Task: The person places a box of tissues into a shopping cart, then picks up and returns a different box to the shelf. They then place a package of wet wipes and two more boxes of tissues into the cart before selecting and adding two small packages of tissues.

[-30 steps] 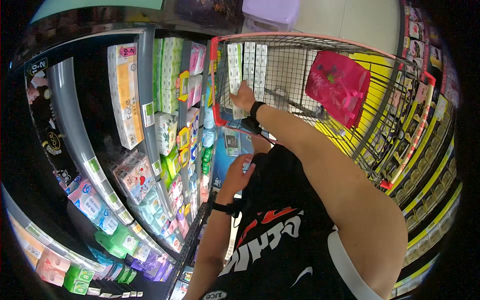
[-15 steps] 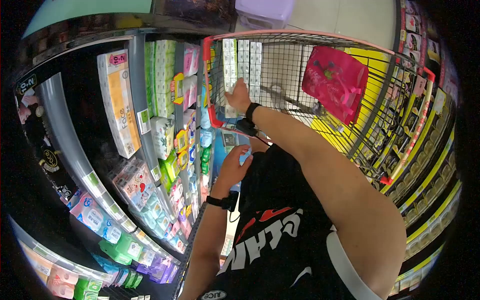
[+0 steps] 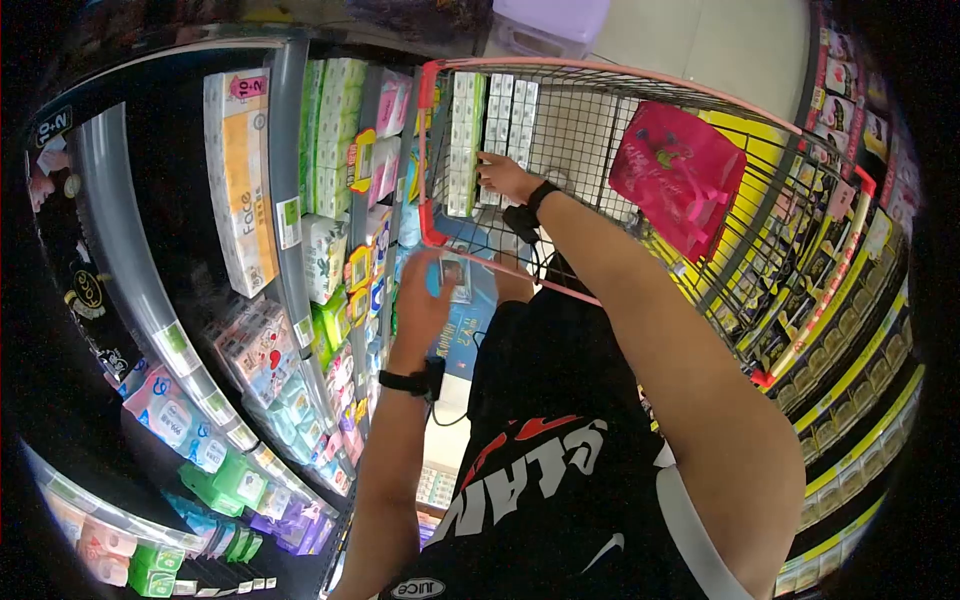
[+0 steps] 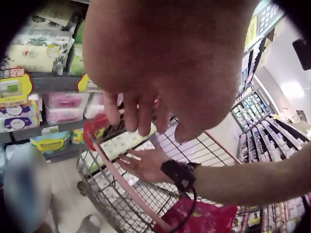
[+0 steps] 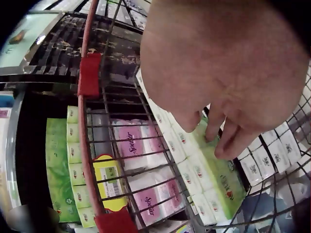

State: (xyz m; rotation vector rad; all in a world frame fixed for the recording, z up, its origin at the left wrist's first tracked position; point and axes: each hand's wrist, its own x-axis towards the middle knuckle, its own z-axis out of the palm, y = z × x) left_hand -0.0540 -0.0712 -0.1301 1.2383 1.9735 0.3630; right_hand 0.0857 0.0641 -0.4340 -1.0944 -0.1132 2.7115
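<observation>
Inside the shopping cart (image 3: 570, 150), a long green-and-white tissue multipack (image 3: 462, 145) lies along the left end. Another row of white tissue packs (image 3: 518, 100) sits beside it. My right hand (image 3: 508, 178) is over these packs, its fingers loosely bent. In the right wrist view its fingertips are right at the green side of the multipack (image 5: 221, 177). My left hand (image 3: 425, 290) is by the cart's near left corner with nothing in it. The left wrist view shows its fingers (image 4: 144, 116) extended, overlapping the cart's rim.
A pink bag (image 3: 675, 175) lies at the cart's other end. Shelves of tissue packages (image 3: 240, 190) line the left side, with price rails (image 3: 180, 350) along their edges. Yellow-edged shelves (image 3: 850, 450) run along the right. A purple stool (image 3: 550, 25) stands beyond the cart.
My left hand has moved from beside my body forward to the cart's corner. My right hand has shifted off the multipack's near end to its right side; the multipack now lies closer to the cart's left wall.
</observation>
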